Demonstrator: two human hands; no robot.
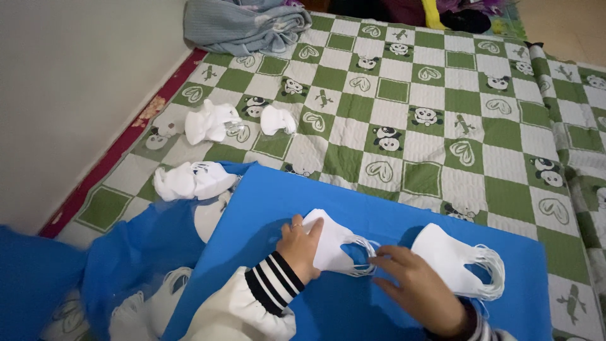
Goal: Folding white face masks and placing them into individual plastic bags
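Observation:
A stack of white face masks [332, 243] lies on a blue board [265, 208]. My left hand [298, 249] presses down on its left side. My right hand [413, 287] touches the thin white ear loops [365, 256] at its right end with the fingertips. A second stack of white masks [451, 256] with its loops fanned out lies just right of my right hand, on the same board.
The board rests on a green and white checked quilt [404, 101] with panda prints. Loose bundles of white masks [211, 121] [189, 180] lie at the left, more under blue plastic sheeting [136, 252]. A grey cloth [246, 25] is bunched by the wall.

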